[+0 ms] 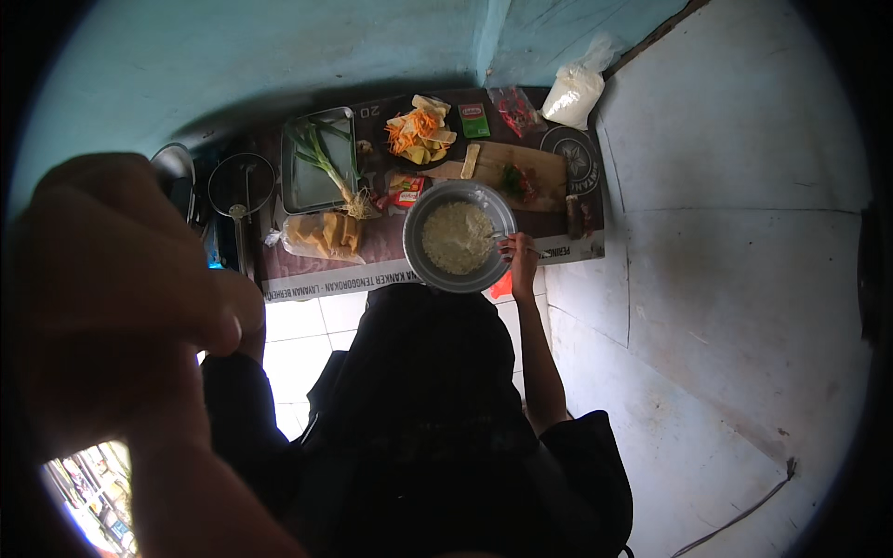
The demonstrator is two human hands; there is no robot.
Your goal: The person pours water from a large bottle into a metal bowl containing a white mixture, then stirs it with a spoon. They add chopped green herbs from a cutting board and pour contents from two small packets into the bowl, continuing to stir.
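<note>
My right hand (520,254) grips a metal spoon (497,236), its bowl end in the pale, lumpy mixture (457,237) inside a round grey metal bowl (413,259). The bowl overlaps the table's near edge. Large and dark at the left, very close to the camera, is my left hand (132,258), with its fingers curled; whether anything is in it cannot be seen. Beyond the bowl lies a wooden cutting board (551,164) with chopped green and red pieces (518,183) and a pale strip (470,161). A red packet (406,190) lies left of the bowl's far rim.
Scallions (324,160) lie across a metal tray (284,188). A bag of tan pieces (324,236) is nearer me. Shredded carrot (415,131) and pale slabs fill a dark plate (398,159). A white powder bag (575,94) stands far right; a strainer (242,185) is left.
</note>
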